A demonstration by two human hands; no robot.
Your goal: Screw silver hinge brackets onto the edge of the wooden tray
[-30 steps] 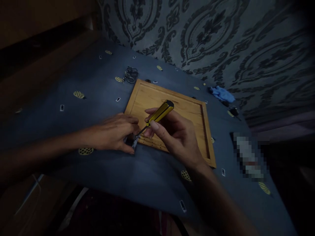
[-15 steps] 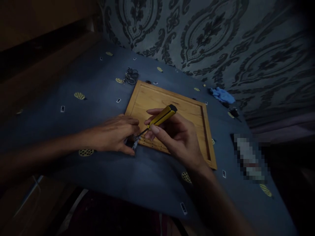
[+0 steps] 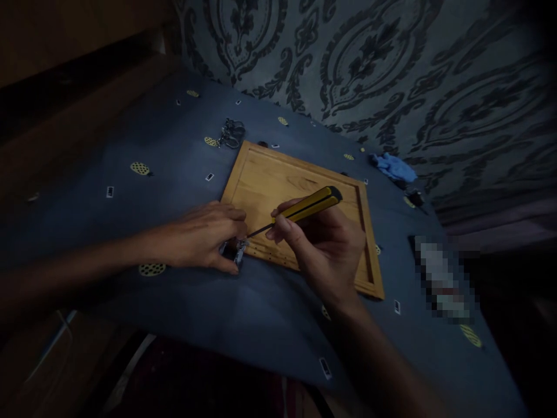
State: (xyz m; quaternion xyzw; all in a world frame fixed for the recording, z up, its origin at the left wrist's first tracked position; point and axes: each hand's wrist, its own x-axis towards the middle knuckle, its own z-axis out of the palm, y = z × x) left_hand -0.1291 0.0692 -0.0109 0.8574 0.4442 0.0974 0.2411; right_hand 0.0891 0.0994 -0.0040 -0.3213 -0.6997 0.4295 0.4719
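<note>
My right hand (image 3: 333,249) is closed round the yellow and black handle of a screwdriver (image 3: 311,205). The thin shaft slants down to the left, its tip at or close to a small grey metal fitting (image 3: 239,252). Thumb and fingers of my left hand (image 3: 209,238) grip that fitting from the left, hiding part of it; its exact kind is unclear in the dim light. The fitting sits at the near left corner of a framed wooden panel (image 3: 265,183), which lies flat with a row of small holes along its near edge.
A patterned dark blue cloth (image 3: 174,139) covers the table. Dark metal pieces (image 3: 232,133) lie beyond the panel's far left corner. At the right are a crumpled blue item (image 3: 394,167), a small black object (image 3: 415,197) and a blurred-out item (image 3: 441,278). A patterned wall rises behind.
My right hand has shifted slightly right, and the screwdriver now lies at a lower slant, its handle farther right. My left hand stays almost in place on the metal fitting.
</note>
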